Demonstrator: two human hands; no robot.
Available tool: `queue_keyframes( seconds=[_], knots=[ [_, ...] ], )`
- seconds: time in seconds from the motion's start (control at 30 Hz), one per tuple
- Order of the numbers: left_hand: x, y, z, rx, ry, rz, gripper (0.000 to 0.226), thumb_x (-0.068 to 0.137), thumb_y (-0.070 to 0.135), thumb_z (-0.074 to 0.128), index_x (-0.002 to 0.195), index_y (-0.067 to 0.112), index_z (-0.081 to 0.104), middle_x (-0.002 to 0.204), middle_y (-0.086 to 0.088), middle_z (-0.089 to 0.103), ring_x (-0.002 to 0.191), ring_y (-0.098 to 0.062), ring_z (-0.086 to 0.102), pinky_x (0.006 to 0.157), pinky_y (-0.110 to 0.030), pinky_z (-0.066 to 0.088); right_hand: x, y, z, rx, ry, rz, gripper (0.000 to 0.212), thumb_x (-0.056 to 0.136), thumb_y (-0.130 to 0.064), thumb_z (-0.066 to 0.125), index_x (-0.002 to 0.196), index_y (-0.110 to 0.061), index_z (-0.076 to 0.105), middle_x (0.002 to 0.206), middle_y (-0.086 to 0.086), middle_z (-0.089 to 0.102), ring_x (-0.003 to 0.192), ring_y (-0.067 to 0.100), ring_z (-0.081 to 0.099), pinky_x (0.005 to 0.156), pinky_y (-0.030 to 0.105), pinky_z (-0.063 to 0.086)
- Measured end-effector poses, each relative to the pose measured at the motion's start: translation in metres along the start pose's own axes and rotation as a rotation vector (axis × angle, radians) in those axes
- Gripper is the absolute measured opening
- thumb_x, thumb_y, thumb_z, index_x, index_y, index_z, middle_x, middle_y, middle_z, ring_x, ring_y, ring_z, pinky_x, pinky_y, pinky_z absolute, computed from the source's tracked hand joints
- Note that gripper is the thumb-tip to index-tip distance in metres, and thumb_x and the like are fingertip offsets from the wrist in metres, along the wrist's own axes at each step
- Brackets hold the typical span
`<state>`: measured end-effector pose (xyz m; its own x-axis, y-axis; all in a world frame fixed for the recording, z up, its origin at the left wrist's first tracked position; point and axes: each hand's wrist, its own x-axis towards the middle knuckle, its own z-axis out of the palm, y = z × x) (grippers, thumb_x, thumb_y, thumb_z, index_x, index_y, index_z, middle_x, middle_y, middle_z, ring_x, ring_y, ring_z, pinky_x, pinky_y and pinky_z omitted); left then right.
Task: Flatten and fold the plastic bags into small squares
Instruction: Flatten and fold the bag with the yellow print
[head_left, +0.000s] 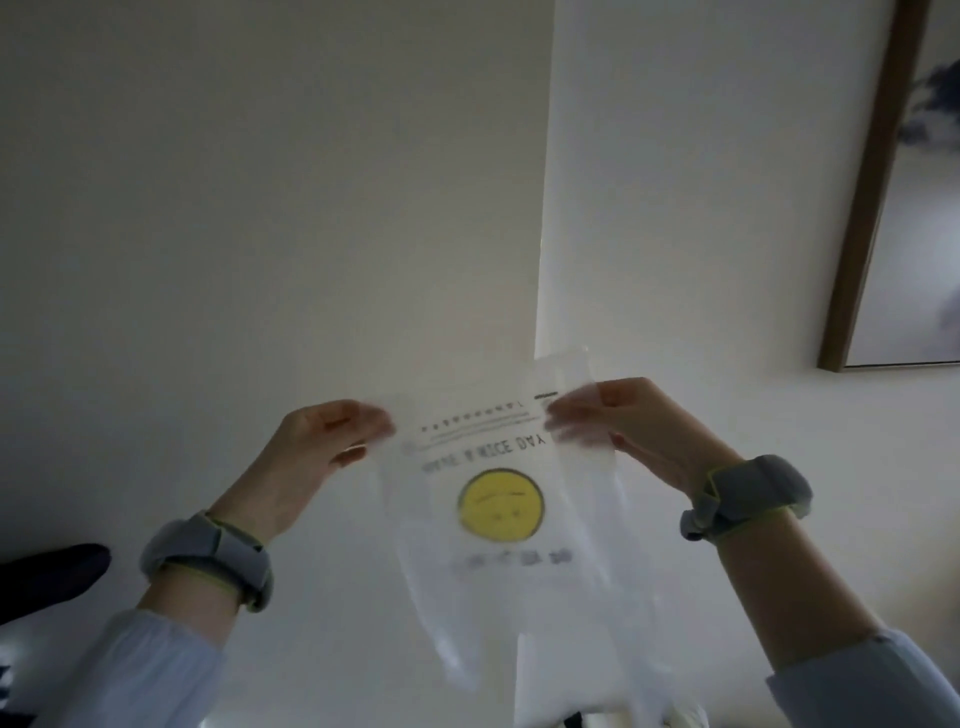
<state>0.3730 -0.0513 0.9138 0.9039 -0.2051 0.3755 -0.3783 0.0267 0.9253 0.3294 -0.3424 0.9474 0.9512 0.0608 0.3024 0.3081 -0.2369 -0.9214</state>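
A clear plastic bag (498, 571) with a yellow smiley face and black print hangs upside down in the air in front of me. My left hand (322, 447) pinches its upper left corner. My right hand (623, 426) pinches the upper right corner, with the film lying over the fingers. The bag's handles dangle at the bottom, blurred. Both wrists wear grey bands.
Behind the bag is a pale wall with a vertical corner edge (543, 208). A wood-framed picture (914, 208) hangs at the upper right. A dark object (52, 577) shows at the lower left edge.
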Motion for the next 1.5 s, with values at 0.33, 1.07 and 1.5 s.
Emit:
queue_keyframes(
  seconds=[0.33,1.07,1.5],
  knots=[
    [0.004,0.016,0.064,0.195,-0.079,0.188,0.006,0.076,0.006,0.071,0.081,0.002,0.070,0.061,0.010,0.070,0.058,0.006,0.061,0.056,-0.004,0.041,0.010,-0.023,0.061,-0.490,-0.021,-0.331,0.012,0.076,-0.020,0.072,0.084,-0.011,0.073,0.079,0.003,0.072,0.074,0.014,0.067,0.073,0.025,0.055],
    [-0.064,-0.102,0.021,0.195,-0.373,-0.205,0.058,0.035,0.067,0.081,0.066,0.019,0.077,0.075,0.000,0.075,0.072,-0.006,0.068,0.067,-0.014,0.048,0.033,-0.055,0.014,-0.339,0.286,-0.366,0.008,0.077,-0.011,0.071,0.069,-0.011,0.070,0.062,0.002,0.066,0.052,0.005,0.056,0.059,0.020,0.048],
    [-0.014,0.000,0.055,0.113,-0.197,0.118,0.015,0.079,0.017,0.061,0.078,0.021,0.075,0.080,-0.003,0.075,0.070,-0.013,0.067,0.073,-0.031,0.050,0.012,-0.059,0.009,-0.199,0.336,-0.345,0.076,0.069,-0.047,0.069,0.134,-0.015,0.045,0.126,-0.003,0.057,0.114,0.008,0.052,0.084,0.016,0.045]
  ],
)
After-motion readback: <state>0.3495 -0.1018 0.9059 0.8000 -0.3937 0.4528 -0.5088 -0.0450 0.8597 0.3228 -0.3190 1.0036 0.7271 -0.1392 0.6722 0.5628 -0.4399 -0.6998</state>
